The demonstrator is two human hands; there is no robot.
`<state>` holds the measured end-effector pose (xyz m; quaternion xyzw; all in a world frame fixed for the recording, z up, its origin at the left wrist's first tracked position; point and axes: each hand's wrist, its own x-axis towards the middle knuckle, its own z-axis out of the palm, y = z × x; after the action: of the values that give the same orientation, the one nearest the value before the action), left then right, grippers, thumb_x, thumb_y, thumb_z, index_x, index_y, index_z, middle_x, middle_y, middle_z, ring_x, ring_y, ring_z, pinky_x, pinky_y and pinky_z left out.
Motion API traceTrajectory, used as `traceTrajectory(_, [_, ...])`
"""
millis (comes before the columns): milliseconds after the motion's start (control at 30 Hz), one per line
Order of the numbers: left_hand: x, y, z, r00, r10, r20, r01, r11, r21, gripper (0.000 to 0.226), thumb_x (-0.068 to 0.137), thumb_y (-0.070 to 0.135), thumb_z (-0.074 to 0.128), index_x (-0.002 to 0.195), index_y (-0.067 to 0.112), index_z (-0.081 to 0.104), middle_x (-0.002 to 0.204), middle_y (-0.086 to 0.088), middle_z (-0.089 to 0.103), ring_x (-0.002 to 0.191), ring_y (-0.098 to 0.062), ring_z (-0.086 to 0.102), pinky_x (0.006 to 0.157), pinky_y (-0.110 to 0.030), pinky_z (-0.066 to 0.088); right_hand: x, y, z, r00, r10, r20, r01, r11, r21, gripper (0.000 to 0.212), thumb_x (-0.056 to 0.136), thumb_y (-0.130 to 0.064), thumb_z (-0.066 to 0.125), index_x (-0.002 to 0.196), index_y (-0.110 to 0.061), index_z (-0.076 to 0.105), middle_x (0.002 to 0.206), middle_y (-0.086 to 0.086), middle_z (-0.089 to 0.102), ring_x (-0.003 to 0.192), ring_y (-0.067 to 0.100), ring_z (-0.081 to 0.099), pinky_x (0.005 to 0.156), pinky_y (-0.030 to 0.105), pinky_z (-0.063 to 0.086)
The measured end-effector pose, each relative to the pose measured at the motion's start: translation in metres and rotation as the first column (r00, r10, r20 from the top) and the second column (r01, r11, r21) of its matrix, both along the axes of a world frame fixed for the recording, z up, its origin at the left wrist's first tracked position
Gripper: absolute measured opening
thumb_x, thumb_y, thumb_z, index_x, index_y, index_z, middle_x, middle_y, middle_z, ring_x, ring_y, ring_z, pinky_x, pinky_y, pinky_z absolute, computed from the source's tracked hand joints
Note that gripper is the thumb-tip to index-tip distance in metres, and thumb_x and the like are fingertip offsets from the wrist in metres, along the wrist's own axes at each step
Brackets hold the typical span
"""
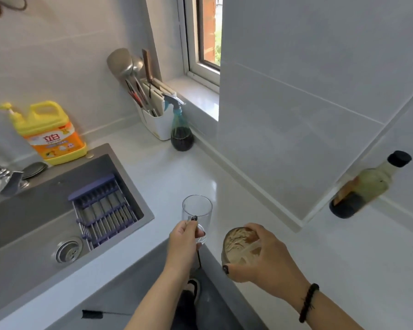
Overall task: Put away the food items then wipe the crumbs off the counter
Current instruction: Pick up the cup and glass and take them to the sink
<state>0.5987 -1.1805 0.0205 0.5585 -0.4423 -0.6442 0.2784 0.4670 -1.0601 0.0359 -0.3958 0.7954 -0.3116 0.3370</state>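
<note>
The white tabletop [167, 177] runs in an L around both hands, wrapping a tiled wall corner ahead of the right hand. Well to the left of the left hand sits the grey sink [41, 210], with a purple-framed drain rack [103, 213] resting across the end nearest the hands and a steel tap [5, 177] at its far side. Beyond the sink stands a yellow dish soap jug [50, 134]. Far ahead of the hands, against the wall by the window sill, a white utensil holder [155, 120] carries ladles and knives, and a blue spray bottle [180, 132] with dark liquid stands just beside it. Off to the right of the right hand, a dark-capped sauce bottle [367, 184] stands against the wall.

The right hand [267, 256] grips a cup of brownish food [239, 246] from above, fingers curled over its rim, close to the tabletop's near edge. The left hand [184, 241] pinches the wall of an empty clear glass [197, 215], thumb inside the rim, just beside the cup. A dark beaded bracelet [308, 303] circles the right wrist.
</note>
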Motion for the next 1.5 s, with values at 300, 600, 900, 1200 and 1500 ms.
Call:
traceTrajectory(300, [-0.039, -0.127, -0.012, 0.969, -0.248, -0.005, 0.247, 0.968, -0.041, 0.026, 0.097, 0.021, 0.048, 0.077, 0.007, 0.058, 0.077, -0.002, 0.059, 0.077, -0.015, 0.056, 0.086, -0.039, 0.051, -0.017, -0.093, -0.003, 0.961, -0.276, 0.015, 0.275, 0.961, 0.041, 0.100, 0.040, -0.060, 0.080, 0.128, -0.039, 0.037, 0.118, -0.017, 0.047, 0.106, 0.004, 0.051, 0.088, 0.025, 0.052])
traceTrajectory(600, [-0.074, -0.228, -0.040, 0.898, -0.437, 0.038, 0.439, 0.897, -0.055, 0.025, 0.097, 0.022, 0.047, 0.077, 0.013, 0.057, 0.077, -0.001, 0.061, 0.081, -0.013, 0.059, 0.087, -0.039, 0.051, -0.019, -0.151, -0.019, 0.904, -0.426, 0.047, 0.420, 0.902, 0.096, 0.096, 0.039, -0.060, 0.080, 0.125, -0.041, 0.041, 0.114, -0.018, 0.053, 0.105, 0.003, 0.055, 0.088, 0.026, 0.053])
traceTrajectory(900, [-0.102, -0.282, -0.060, 0.830, -0.549, -0.097, 0.552, 0.834, 0.004, 0.018, 0.093, 0.019, 0.052, 0.078, 0.010, 0.054, 0.075, -0.002, 0.061, 0.083, -0.014, 0.059, 0.084, -0.033, 0.048, -0.019, -0.166, -0.026, 0.868, -0.495, 0.035, 0.485, 0.862, 0.149, 0.094, 0.040, -0.059, 0.079, 0.124, -0.037, 0.043, 0.114, -0.016, 0.054, 0.104, 0.002, 0.054, 0.090, 0.025, 0.051])
traceTrajectory(1200, [-0.113, -0.295, -0.070, 0.791, -0.599, -0.122, 0.599, 0.800, -0.043, 0.017, 0.072, 0.023, 0.048, 0.073, 0.008, 0.054, 0.070, 0.003, 0.062, 0.070, -0.002, 0.062, 0.085, -0.037, 0.046, -0.026, -0.167, -0.019, 0.871, -0.489, 0.042, 0.475, 0.862, 0.180, 0.096, 0.040, -0.058, 0.078, 0.125, -0.039, 0.040, 0.116, -0.016, 0.052, 0.106, 0.002, 0.052, 0.090, 0.023, 0.049])
traceTrajectory(1500, [-0.106, -0.273, -0.073, 0.915, -0.335, 0.227, 0.378, 0.906, -0.190, 0.021, 0.087, 0.029, 0.060, 0.102, 0.016, 0.052, 0.117, -0.005, 0.055, 0.110, -0.022, 0.054, 0.095, -0.036, 0.042, -0.034, -0.163, -0.021, 0.855, -0.517, 0.044, 0.505, 0.848, 0.160, 0.098, 0.040, -0.058, 0.080, 0.128, -0.036, 0.040, 0.116, -0.014, 0.052, 0.105, 0.003, 0.053, 0.090, 0.023, 0.052])
